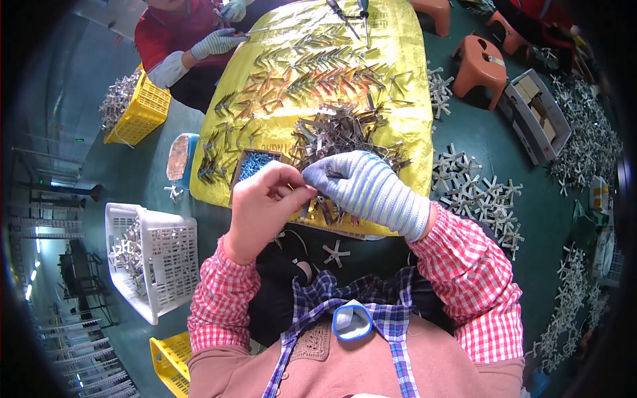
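My bare left hand [262, 209] and my right hand [371, 189], in a white and blue striped glove, meet over the near edge of a table covered in yellow woven sheeting [413, 142]. Thumb and fingers of both are pinched together, fingertips almost touching. Whatever lies between them is too small and hidden to name. Just beyond my left hand stands a small cardboard box [235, 178] of blue screws [255, 163]. A heap of thin metal strips [338, 132] lies beyond my right hand, and part of it is covered by the glove.
Rows of joined metal pieces [312, 83] and two screwdrivers [364, 14] lie farther off. Across the table, at the far left, works a person in red [159, 40]. White crate [176, 259], yellow crate [149, 106], orange stool [479, 69] and star-shaped metal parts [478, 199] surround the table.
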`<action>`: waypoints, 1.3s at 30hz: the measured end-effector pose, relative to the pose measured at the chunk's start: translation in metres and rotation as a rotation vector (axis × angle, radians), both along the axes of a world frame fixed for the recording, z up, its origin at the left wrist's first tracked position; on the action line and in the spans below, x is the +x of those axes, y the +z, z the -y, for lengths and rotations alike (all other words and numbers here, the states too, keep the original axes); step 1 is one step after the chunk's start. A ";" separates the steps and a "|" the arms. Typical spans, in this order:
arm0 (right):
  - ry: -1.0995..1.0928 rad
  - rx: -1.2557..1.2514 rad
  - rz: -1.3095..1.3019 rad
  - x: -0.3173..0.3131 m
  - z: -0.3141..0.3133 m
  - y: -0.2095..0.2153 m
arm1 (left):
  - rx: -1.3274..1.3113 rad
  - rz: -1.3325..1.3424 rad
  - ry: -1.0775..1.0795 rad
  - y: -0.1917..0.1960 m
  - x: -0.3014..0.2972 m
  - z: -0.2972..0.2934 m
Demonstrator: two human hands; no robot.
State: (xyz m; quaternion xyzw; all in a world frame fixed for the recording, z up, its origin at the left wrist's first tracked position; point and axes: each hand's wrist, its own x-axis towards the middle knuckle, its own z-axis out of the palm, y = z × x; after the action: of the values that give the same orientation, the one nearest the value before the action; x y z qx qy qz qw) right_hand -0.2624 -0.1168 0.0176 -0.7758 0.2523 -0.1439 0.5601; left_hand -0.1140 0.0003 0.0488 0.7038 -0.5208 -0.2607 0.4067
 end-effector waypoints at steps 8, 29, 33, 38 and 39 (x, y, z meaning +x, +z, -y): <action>0.018 -0.123 0.144 -0.004 -0.003 0.004 | -0.177 0.277 -0.051 0.001 -0.007 -0.006; -0.046 0.251 0.133 0.000 -0.010 0.010 | -0.236 0.343 -0.027 0.005 0.000 -0.014; -0.042 0.022 0.178 0.003 -0.013 0.012 | -0.224 0.272 -0.030 0.006 0.001 -0.014; -0.005 -0.371 0.285 0.004 -0.015 0.014 | -0.230 0.289 -0.029 0.006 0.003 -0.013; -0.007 -0.420 0.276 0.004 -0.015 0.015 | -0.230 0.300 -0.026 0.005 0.004 -0.013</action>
State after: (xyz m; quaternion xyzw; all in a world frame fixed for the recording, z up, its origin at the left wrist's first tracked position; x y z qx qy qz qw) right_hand -0.2588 -0.1022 0.0321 -0.8472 0.1409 -0.2996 0.4154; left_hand -0.1099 0.0133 0.0543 0.6768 -0.6111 -0.0966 0.3990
